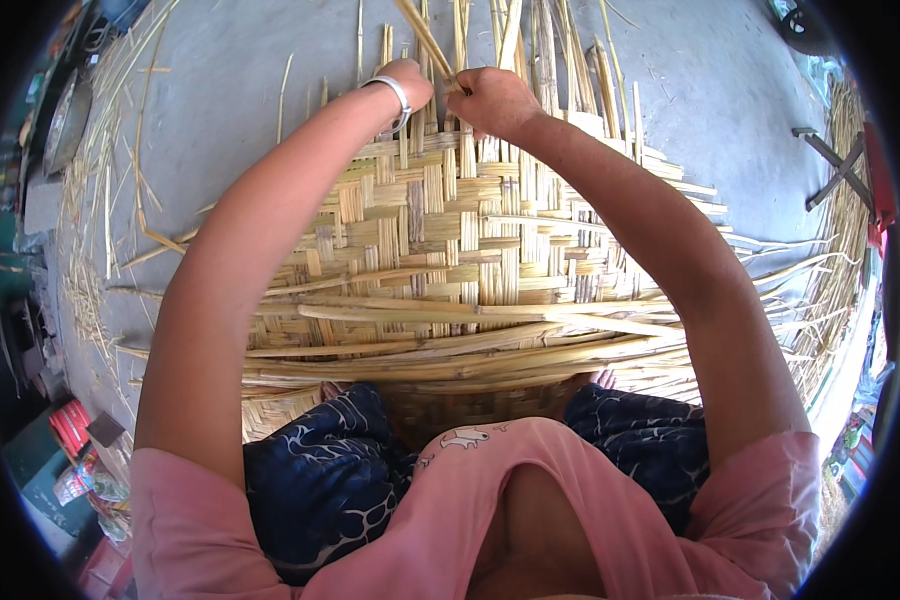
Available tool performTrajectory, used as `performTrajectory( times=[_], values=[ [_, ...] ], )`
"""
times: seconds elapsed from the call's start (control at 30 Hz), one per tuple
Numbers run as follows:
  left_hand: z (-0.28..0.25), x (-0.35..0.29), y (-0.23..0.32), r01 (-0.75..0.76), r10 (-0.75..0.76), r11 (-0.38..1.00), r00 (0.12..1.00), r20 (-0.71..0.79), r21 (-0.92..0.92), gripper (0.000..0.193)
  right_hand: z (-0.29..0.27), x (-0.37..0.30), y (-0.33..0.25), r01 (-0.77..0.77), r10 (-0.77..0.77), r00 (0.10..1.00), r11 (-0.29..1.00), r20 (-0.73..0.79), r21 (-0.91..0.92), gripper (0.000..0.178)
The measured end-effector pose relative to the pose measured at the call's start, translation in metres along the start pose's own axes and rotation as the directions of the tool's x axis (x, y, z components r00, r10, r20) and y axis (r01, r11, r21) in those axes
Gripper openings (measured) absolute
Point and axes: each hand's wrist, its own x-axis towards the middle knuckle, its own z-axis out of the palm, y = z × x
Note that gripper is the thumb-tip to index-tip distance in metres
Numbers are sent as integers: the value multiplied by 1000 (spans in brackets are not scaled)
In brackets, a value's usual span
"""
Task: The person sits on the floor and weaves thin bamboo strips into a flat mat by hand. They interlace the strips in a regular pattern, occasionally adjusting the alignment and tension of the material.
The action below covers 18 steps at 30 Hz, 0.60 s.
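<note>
R hand (495,100) pinches a strip (426,40); L hand (407,85) is curled just beside, grip can't tell. Mat (400,228) is woven on near side of both hands; beyond them, long ends (547,60) are not yet woven, approx.

The grey floor (220,80) looks kinda patchy, and most of the clutter hugs its edges. By the right edge there's a dark stand with crossed legs (838,165), right next to something red (881,185), can't tell what. Far right corner has a black ring-shaped thing (808,28), looks like a tyre tbh. Along the left edge, a roundish grey pan-like thing (68,120). Near left corner's messier: a red-and-white striped item (70,428), a small dark block (106,430) just beside it, shiny coloured packets (78,482), plus a pinkish thing (105,572), too blurry to call.
</note>
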Motion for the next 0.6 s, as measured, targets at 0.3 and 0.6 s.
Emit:
performTrajectory(
  times=[0.3, 0.6],
  values=[
    [3, 14, -8, 62, -65, 986, 998, -14, -154, 35, 2, 6, 11, -46, 38, 998, 979, 39, 201, 32],
    [-5, 4, -41, -26, 207, 769, 955, 211, -638, 26, 29, 25, 25, -41, 26, 996, 983, 81, 179, 29]
  ],
)
